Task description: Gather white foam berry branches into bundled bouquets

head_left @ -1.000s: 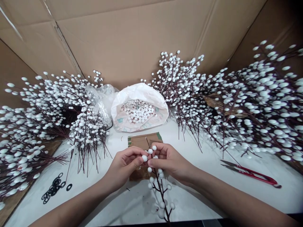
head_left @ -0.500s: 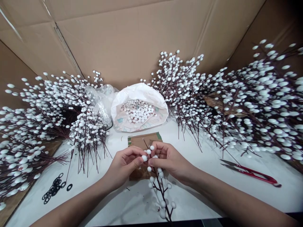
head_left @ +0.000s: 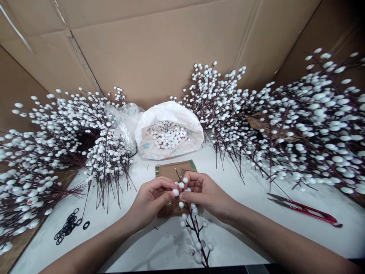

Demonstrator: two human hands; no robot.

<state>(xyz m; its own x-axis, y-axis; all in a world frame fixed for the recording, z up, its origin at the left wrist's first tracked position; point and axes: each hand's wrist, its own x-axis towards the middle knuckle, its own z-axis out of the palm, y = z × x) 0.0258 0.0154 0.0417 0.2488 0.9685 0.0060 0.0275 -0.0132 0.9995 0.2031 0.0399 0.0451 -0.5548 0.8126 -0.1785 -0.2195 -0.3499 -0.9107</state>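
Between my hands is a dark brown artificial stem with white berries, a berry branch (head_left: 196,230), its lower part running down toward the table's front edge. My right hand (head_left: 201,190) pinches the branch near its upper end. With thumb and forefinger, my left hand (head_left: 158,196) grips a white berry (head_left: 175,192) beside the stem; whether that berry is fixed to the branch, I cannot tell. Under the hands lies a brown cardboard piece (head_left: 171,168) with green edges. Behind it, an open white plastic bag (head_left: 168,110) holds many loose white berries (head_left: 169,135).
Bunches of white berry branches stand on the left (head_left: 108,160) and right (head_left: 222,102). Red-handled thread snips (head_left: 306,210) lie at the right. Black rings (head_left: 68,226) are heaped at the left. A cardboard wall (head_left: 148,49) closes off the back.
The whole view has shifted slightly, so things sit a little further right. Both hands keep their grips, with only small finger movement at the berry.
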